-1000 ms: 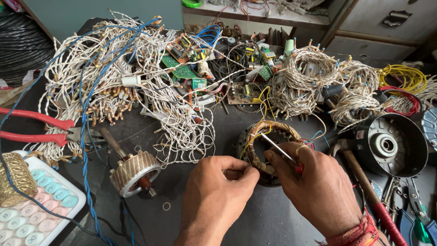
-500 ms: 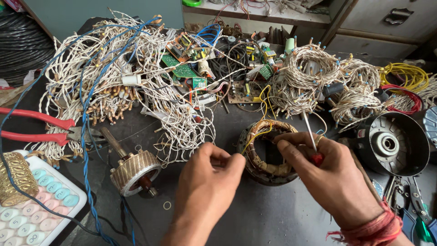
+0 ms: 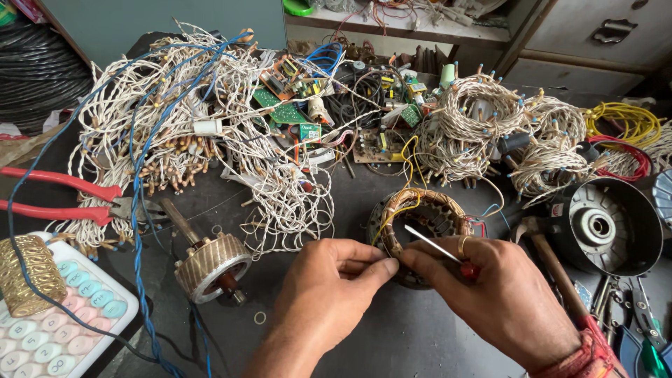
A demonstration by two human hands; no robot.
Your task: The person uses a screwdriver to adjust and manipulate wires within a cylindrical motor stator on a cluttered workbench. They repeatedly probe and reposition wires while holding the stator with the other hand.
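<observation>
Stator (image 3: 427,210): copper wdg, glossy; probe (image 3: 430,243) shiny metal; bench (image 3: 392,336) matt.

Soft, even daylight fills the frame, bright enough to show fine detail across the dark bench top (image 3: 420,350), with only faint, diffuse shadows under the hands and the wire bundles (image 3: 175,126). No harsh glare appears, just a mild sheen on the black round housing (image 3: 609,224) at right. Focus is sharp in the centre, while the wide lens bends and slightly softens the frame's corners.
</observation>
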